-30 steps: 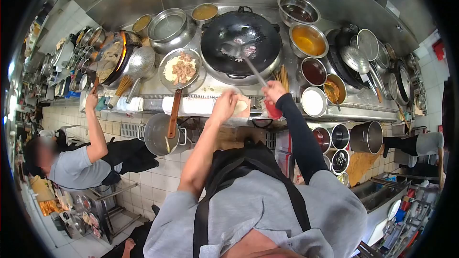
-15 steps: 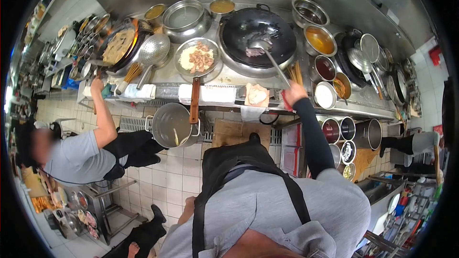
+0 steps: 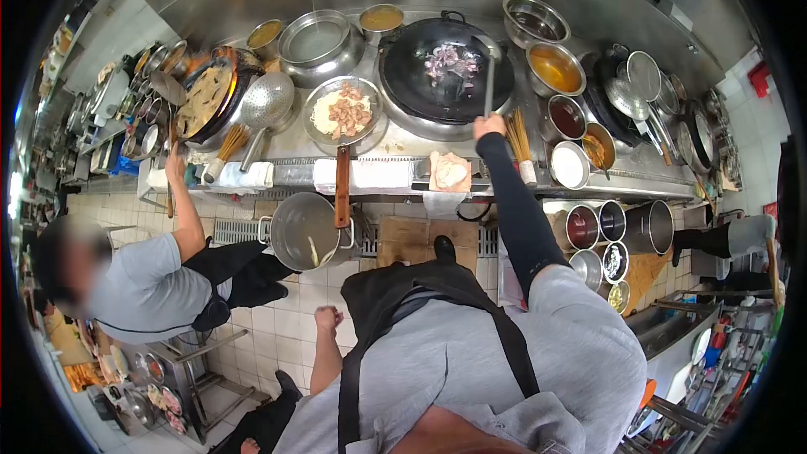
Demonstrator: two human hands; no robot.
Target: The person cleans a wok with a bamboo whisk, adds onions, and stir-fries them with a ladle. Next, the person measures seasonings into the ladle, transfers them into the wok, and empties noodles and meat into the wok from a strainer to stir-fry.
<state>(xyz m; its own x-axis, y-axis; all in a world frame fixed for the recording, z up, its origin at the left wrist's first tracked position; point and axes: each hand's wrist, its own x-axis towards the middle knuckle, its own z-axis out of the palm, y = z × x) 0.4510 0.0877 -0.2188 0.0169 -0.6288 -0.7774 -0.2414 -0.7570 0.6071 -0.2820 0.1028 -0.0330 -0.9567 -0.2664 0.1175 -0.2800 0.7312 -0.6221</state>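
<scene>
My right hand [image 3: 489, 125] grips the handle of a metal wok ladle [image 3: 491, 88]. The ladle's head, blurred by motion, is at the right inner side of a black wok [image 3: 408, 76]. Chopped purplish-white pieces [image 3: 444, 60] that look like onion lie spread in the wok, left of the ladle. My left hand [image 3: 329, 317] hangs low beside my apron with curled fingers and nothing visible in it. Left of the wok, a wooden-handled strainer [image 3: 342, 164] holds noodle-like pale strands and browned meat pieces [image 3: 349, 112] over a bowl.
A large pot [image 3: 296, 231] stands below the counter edge. Bowls of orange liquid [image 3: 556, 68] and dark sauce [image 3: 566, 118] sit right of the wok, near a bamboo brush [image 3: 519, 147]. At left, another person [image 3: 151, 277] works at a second wok [image 3: 206, 97].
My right hand and the ladle have moved left and forward, the ladle now more upright. The pieces have shifted up and spread out. My left hand has come into view beside my apron.
</scene>
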